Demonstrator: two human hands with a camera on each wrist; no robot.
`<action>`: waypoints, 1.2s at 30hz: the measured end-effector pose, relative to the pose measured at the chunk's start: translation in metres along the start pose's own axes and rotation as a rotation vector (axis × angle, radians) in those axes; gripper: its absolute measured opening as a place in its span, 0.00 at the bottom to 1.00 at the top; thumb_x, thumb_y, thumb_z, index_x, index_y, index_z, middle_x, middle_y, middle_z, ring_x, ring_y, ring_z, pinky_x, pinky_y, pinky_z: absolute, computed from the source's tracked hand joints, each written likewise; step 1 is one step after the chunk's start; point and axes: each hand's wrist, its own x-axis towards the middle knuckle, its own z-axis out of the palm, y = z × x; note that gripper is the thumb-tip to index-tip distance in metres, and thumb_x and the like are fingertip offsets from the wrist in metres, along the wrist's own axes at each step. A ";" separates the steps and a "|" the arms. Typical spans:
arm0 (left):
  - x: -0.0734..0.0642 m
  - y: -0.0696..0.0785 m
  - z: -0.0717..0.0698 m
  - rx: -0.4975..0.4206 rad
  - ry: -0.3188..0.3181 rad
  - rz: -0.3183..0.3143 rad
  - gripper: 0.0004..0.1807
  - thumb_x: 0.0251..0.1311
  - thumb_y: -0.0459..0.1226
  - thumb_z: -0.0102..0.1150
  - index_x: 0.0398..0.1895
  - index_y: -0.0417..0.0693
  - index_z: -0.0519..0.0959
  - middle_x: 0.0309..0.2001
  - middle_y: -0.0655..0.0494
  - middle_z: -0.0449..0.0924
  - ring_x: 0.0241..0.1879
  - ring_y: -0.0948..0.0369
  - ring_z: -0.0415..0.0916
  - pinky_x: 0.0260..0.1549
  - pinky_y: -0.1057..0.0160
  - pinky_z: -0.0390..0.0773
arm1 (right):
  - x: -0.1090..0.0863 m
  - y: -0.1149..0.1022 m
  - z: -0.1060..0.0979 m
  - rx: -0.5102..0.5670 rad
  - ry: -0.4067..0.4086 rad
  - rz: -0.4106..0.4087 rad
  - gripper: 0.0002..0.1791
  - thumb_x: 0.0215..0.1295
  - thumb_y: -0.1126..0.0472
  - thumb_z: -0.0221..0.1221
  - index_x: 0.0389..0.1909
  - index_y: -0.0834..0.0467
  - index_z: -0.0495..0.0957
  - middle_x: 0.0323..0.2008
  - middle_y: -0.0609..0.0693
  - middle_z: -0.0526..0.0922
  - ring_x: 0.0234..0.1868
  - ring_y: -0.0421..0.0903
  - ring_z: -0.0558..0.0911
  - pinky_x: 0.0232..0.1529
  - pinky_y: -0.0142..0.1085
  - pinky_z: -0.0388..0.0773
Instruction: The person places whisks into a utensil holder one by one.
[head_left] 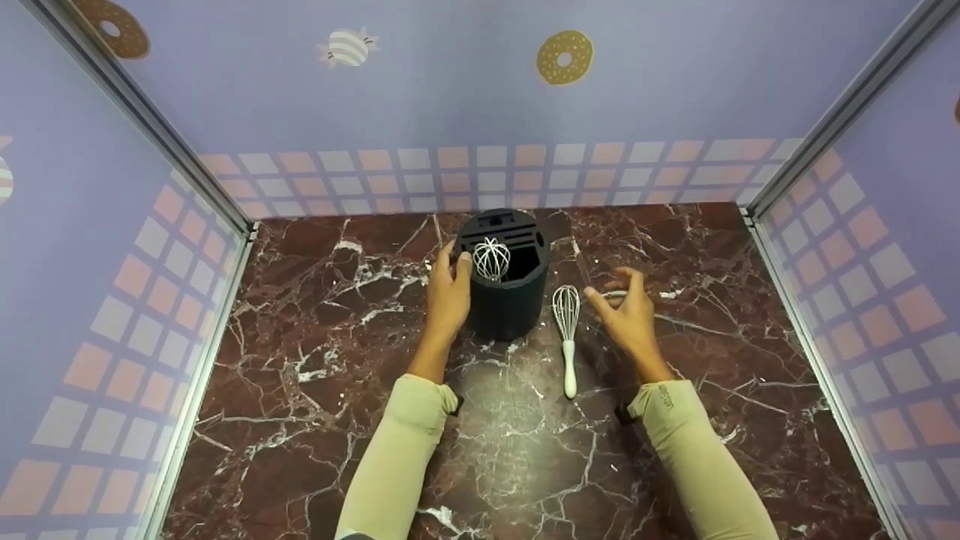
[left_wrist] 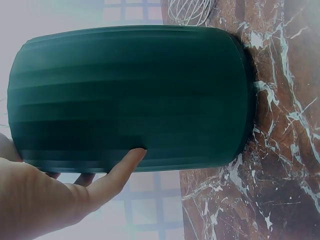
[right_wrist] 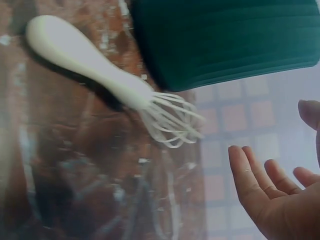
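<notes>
A dark green, ribbed utensil holder (head_left: 506,311) stands upright, with slots and compartments in its black top. My left hand (head_left: 448,292) grips its left side, the thumb and fingers spread around the wall; in the left wrist view, one finger lies along the green surface (left_wrist: 130,95). A whisk (head_left: 491,259) stands in the holder's front left compartment, wires up, its handle hidden inside. A second whisk (head_left: 569,367), with a white handle, lies on the marbled surface right of the holder. Just right of its wires hovers my right hand (head_left: 630,315), fingers loosely bent and holding nothing.
The dark red marbled surface (head_left: 330,450) runs back to a purple wall (head_left: 450,97) with pink and white squares. Similar panels (head_left: 97,337) close off the left and right sides, with metal strips along their edges.
</notes>
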 end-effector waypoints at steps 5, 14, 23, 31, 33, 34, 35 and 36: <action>0.000 -0.001 0.000 0.021 -0.004 0.001 0.29 0.78 0.50 0.45 0.77 0.50 0.65 0.73 0.43 0.66 0.71 0.47 0.68 0.70 0.48 0.68 | -0.006 0.017 0.007 -0.060 -0.028 0.070 0.40 0.63 0.51 0.71 0.69 0.59 0.62 0.55 0.66 0.79 0.40 0.58 0.87 0.33 0.53 0.87; 0.001 0.000 0.001 0.032 0.007 0.020 0.27 0.78 0.50 0.45 0.75 0.52 0.67 0.71 0.45 0.69 0.71 0.49 0.67 0.70 0.48 0.67 | -0.016 0.035 0.019 -0.161 -0.065 0.121 0.41 0.62 0.51 0.72 0.69 0.60 0.63 0.52 0.64 0.81 0.37 0.57 0.88 0.32 0.48 0.88; -0.001 0.001 0.000 0.047 0.009 0.000 0.27 0.78 0.50 0.44 0.75 0.53 0.67 0.71 0.45 0.69 0.72 0.48 0.66 0.71 0.47 0.65 | -0.024 0.043 0.028 -0.258 -0.117 0.114 0.42 0.61 0.47 0.71 0.68 0.62 0.65 0.47 0.61 0.86 0.41 0.57 0.87 0.50 0.50 0.81; -0.001 -0.001 0.000 0.048 0.004 0.015 0.28 0.78 0.51 0.44 0.76 0.54 0.66 0.70 0.45 0.70 0.71 0.49 0.67 0.69 0.46 0.66 | -0.030 0.043 0.035 -0.243 -0.128 0.128 0.41 0.58 0.48 0.73 0.66 0.63 0.67 0.45 0.63 0.87 0.45 0.60 0.87 0.54 0.52 0.80; -0.001 -0.002 0.000 0.044 -0.003 0.019 0.29 0.78 0.51 0.44 0.77 0.53 0.64 0.70 0.45 0.69 0.71 0.49 0.66 0.69 0.46 0.66 | -0.030 0.044 0.037 -0.242 -0.127 0.133 0.41 0.58 0.49 0.73 0.66 0.63 0.67 0.45 0.63 0.87 0.45 0.60 0.87 0.54 0.52 0.80; -0.001 -0.002 0.000 0.042 -0.005 0.021 0.29 0.78 0.52 0.43 0.77 0.53 0.64 0.70 0.45 0.69 0.71 0.49 0.66 0.69 0.45 0.66 | -0.031 0.044 0.038 -0.246 -0.128 0.133 0.41 0.58 0.49 0.74 0.66 0.63 0.67 0.45 0.63 0.87 0.45 0.60 0.86 0.54 0.52 0.79; -0.001 -0.002 0.000 0.041 -0.004 0.021 0.29 0.78 0.52 0.44 0.77 0.53 0.64 0.71 0.45 0.69 0.71 0.49 0.66 0.69 0.45 0.66 | -0.031 0.044 0.039 -0.251 -0.128 0.134 0.41 0.58 0.49 0.74 0.65 0.63 0.67 0.44 0.63 0.87 0.45 0.60 0.86 0.54 0.52 0.79; 0.000 -0.003 0.000 0.040 -0.002 0.022 0.29 0.78 0.51 0.44 0.77 0.53 0.64 0.70 0.45 0.69 0.71 0.49 0.66 0.69 0.45 0.66 | -0.031 0.045 0.039 -0.256 -0.128 0.136 0.41 0.58 0.49 0.74 0.65 0.63 0.67 0.44 0.63 0.87 0.44 0.60 0.87 0.53 0.52 0.80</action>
